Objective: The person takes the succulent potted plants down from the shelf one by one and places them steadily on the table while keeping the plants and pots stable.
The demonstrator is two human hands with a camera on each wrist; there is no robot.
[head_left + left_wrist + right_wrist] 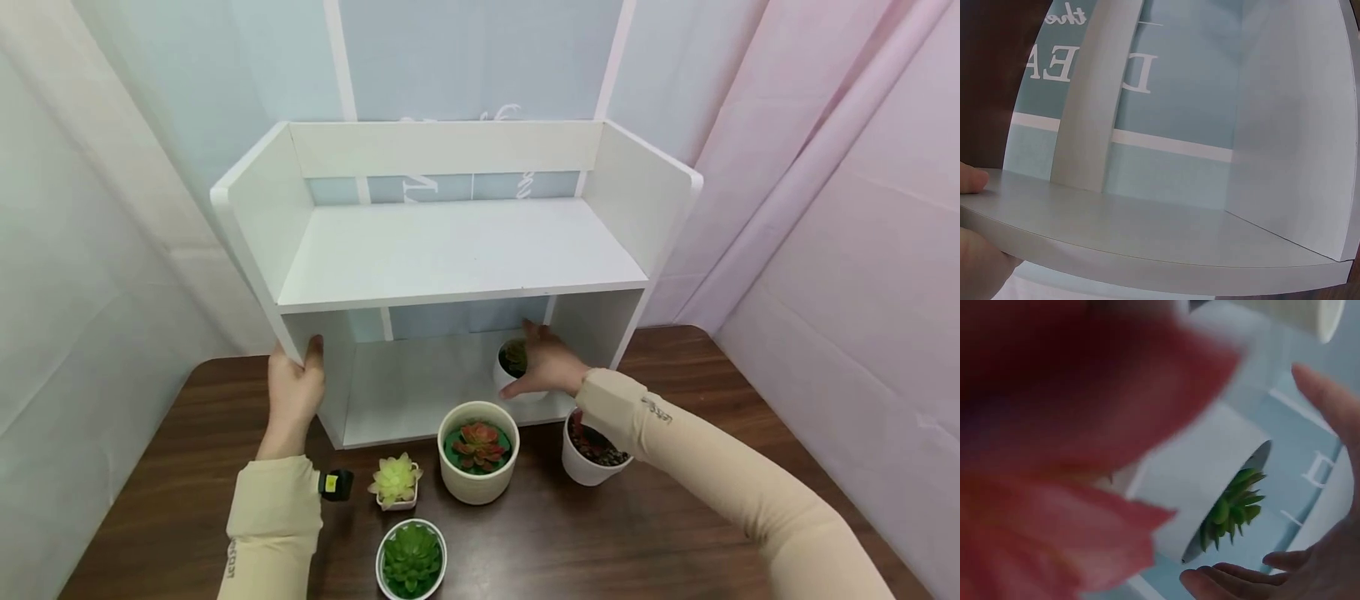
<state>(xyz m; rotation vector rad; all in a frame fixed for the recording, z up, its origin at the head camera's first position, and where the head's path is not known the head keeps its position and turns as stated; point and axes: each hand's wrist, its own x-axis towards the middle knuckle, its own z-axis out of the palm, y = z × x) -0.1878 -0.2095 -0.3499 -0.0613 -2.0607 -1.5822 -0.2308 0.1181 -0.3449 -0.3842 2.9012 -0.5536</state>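
A white two-tier shelf unit (pixel 457 250) stands on the table. My left hand (pixel 295 387) grips the front edge of its left side panel, the thumb on the inner face and the fingers outside; the left wrist view shows the panel (pixel 1147 231) between them. On the lower shelf, toward the right, is a white pot (pixel 1200 469) with a green succulent (pixel 513 357). My right hand (pixel 551 364) is at that pot, thumb and fingers spread about it. In the right wrist view, a gap shows between the fingers and the pot; blurred red leaves (pixel 1054 531) cover much of that view.
Before the shelf stand a cream pot (pixel 477 487) with a red succulent, a small pale-green plant (pixel 395 481) and a round pot with a green rosette (pixel 412 560). Under my right forearm is a white pot (pixel 585 468) with a dark red plant. Curtains hang both sides.
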